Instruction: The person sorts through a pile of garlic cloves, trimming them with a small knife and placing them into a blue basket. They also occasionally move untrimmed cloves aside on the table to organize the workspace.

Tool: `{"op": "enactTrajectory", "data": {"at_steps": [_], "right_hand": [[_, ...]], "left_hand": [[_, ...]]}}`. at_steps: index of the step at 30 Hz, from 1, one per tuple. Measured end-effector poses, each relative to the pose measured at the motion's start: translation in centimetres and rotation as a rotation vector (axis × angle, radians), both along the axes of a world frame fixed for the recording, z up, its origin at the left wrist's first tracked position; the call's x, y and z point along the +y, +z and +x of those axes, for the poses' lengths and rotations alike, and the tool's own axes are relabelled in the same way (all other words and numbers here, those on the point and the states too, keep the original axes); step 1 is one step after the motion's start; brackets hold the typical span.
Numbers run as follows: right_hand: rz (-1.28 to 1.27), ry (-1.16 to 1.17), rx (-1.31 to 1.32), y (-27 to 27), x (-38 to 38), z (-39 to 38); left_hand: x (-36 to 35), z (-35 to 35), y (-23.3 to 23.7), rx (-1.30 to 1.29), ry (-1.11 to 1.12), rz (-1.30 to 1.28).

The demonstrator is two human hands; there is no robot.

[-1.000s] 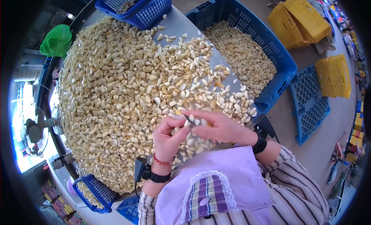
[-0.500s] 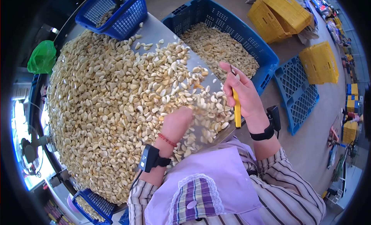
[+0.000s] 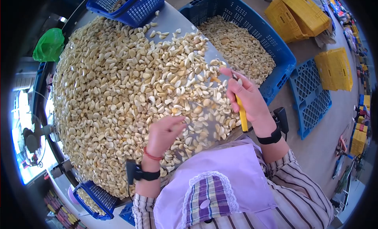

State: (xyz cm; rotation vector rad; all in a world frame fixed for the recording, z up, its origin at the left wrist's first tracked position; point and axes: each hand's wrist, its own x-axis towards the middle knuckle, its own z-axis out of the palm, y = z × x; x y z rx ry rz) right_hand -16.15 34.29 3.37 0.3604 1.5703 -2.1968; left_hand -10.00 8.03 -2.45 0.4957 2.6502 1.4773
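A wide heap of pale peeled garlic cloves (image 3: 118,87) covers the metal table. Over its near part is my left hand (image 3: 166,133), fingers curled inward just above the cloves; whatever they may hold is hidden. My right hand (image 3: 250,97) grips a small knife with a yellow handle (image 3: 241,115) at the table's right edge. The handle points down toward my body, and a short dark tip shows near my thumb and index finger. Under and between my hands, cloves lie more thinly, with bare metal showing.
A large blue crate (image 3: 281,52) holding more cloves stands beyond the table's right edge. One blue basket (image 3: 145,10) sits on the far end, another (image 3: 108,209) at lower left. Yellow crates (image 3: 299,16) and a blue pallet (image 3: 311,99) are on the floor.
My left hand has drawn back left, away from the thin patch of cloves. The right hand still holds the knife in nearly the same place. The view has shifted slightly.
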Motion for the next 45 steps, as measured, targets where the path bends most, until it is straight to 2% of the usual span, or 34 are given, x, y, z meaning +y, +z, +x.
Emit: {"op": "enactTrajectory", "data": {"at_steps": [1,6,7,9,10,12,14,16,17,18,20,21,25,28,32,34,35,36,37,38,40,41,43,44,45], "right_hand": [[0.002,0.017,-0.010,0.2,-0.6,0.0],[0.035,0.118,0.003,0.6,-1.0,0.1],[0.035,0.121,0.004,0.6,-0.9,0.1],[0.028,0.086,0.015,0.5,-0.5,0.1],[0.027,0.080,0.013,0.4,-0.3,0.1],[0.018,0.056,0.013,0.5,0.2,0.2],[0.025,0.041,0.003,0.1,0.5,0.2],[0.032,0.030,-0.003,-0.1,0.7,0.0],[0.035,0.026,0.008,-0.1,0.9,-0.1],[0.042,0.019,0.020,0.0,1.3,-0.3],[0.051,-0.033,0.053,0.6,2.3,-0.8],[0.052,-0.082,0.086,1.0,2.9,-1.1],[0.070,-0.223,0.177,2.3,5.2,-1.9],[0.041,-0.252,0.177,2.4,5.9,-1.9],[-0.006,-0.177,0.172,1.8,5.2,-1.0],[0.005,-0.123,0.126,1.4,4.2,-0.1],[0.086,-0.052,0.046,2.1,3.2,0.4],[0.063,0.064,0.092,1.2,2.7,0.9],[0.198,0.211,0.096,1.2,1.8,1.3],[0.202,0.207,0.108,1.1,0.9,1.7],[0.260,0.402,0.269,0.5,-1.1,2.4],[0.242,0.419,0.271,0.1,-1.5,2.4],[0.331,0.529,0.474,-0.6,-2.7,2.7],[0.299,0.554,0.484,-0.6,-3.2,2.6],[0.345,0.612,0.515,-0.4,-3.4,2.5]], "left_hand": [[0.4,0.2,-0.2,-0.001,0.007,0.001],[1.8,0.3,-1.9,0.121,-0.155,-0.600],[1.7,0.3,-1.9,0.120,-0.152,-0.600],[1.1,0.0,-2.0,-0.482,-0.002,0.212],[0.7,-0.1,-1.2,-0.484,-0.008,0.210],[0.2,-0.5,1.4,-0.771,0.174,0.930],[1.0,-0.9,1.4,-0.724,0.163,0.898],[3.1,-1.6,0.9,-0.110,-0.161,0.218],[4.2,-1.9,1.6,0.010,-0.289,0.029],[5.2,-1.8,1.2,0.014,-0.292,0.035],[7.0,-1.3,-0.7,0.136,-0.453,-0.447],[7.6,-1.1,-1.9,0.154,-0.441,-0.434],[8.8,-1.2,-1.2,0.190,-0.436,-0.536],[8.8,-1.5,-0.6,0.155,-0.516,-0.653],[8.0,-1.7,-1.3,0.160,-0.489,-0.583],[7.4,-1.8,-1.3,0.110,-0.201,-0.220],[7.1,-1.9,-1.2,0.131,-0.217,-0.203],[6.4,-1.7,-0.8,-0.207,-0.012,0.085],[5.7,-1.6,-0.3,-0.549,0.194,0.368],[5.2,-1.6,0.5,-0.673,0.304,0.599],[4.1,-1.3,1.2,-0.642,0.356,0.963],[3.7,-1.1,1.8,-0.633,0.379,0.954],[3.5,-0.7,3.2,-0.582,0.390,1.117],[3.6,-0.5,4.0,-0.570,0.456,1.154],[3.5,-0.3,4.3,-0.529,0.445,1.080]]}}
